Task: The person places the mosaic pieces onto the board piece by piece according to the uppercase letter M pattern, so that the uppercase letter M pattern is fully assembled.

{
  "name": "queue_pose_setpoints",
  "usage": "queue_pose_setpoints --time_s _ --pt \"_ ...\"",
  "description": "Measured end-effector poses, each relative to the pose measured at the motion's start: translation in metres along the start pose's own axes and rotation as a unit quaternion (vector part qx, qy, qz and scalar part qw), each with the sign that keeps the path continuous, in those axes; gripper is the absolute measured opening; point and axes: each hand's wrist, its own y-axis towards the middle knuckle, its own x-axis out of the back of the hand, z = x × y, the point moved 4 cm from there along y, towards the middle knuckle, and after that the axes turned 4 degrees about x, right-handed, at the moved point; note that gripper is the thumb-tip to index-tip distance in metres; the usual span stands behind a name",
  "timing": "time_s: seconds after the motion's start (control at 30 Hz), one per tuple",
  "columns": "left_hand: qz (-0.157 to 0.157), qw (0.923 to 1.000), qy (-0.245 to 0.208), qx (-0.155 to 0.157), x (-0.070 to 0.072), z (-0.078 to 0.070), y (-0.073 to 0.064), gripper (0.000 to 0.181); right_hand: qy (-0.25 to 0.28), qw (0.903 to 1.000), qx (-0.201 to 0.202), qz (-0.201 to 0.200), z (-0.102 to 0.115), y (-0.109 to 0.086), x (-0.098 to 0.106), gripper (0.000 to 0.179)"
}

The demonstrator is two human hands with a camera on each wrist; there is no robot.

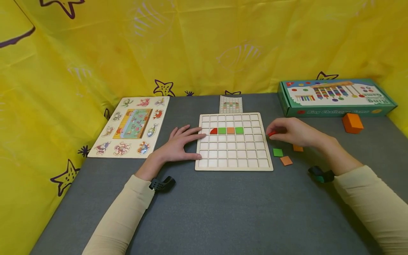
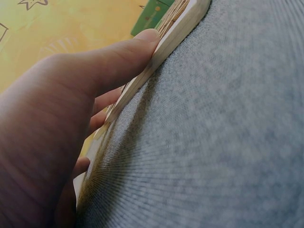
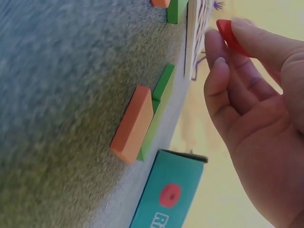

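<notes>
A wooden grid board lies flat on the table. One row holds a red quarter-round tile, a green tile, an orange tile and another green tile. With fingers spread and fairly straight, my left hand rests at the board's left side; its thumb touches the edge in the left wrist view. Just off the board's right edge, my right hand pinches a red tile between thumb and fingers. Fingers partly cover that tile's outline.
Loose green and orange tiles lie right of the board, another orange one below the right hand. Behind the board is a pattern card. An animal puzzle lies left; a game box and orange block stand right.
</notes>
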Motion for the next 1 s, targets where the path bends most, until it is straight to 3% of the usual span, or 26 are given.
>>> queue_pose_setpoints --time_s 0.2,0.63,1.0 --pt "0.000 1.0000 0.000 0.001 0.000 0.000 0.000 0.080 0.012 0.9998 0.015 -0.007 0.002 0.005 0.000 0.017" --pt "-0.003 1.0000 0.001 -0.002 0.000 -0.001 0.000 0.079 0.048 0.9972 -0.056 0.003 0.004 0.026 -0.003 0.023" --pt "-0.001 1.0000 0.001 -0.002 -0.001 0.000 0.000 0.078 0.045 0.9972 -0.056 -0.018 0.001 0.046 -0.006 0.024"
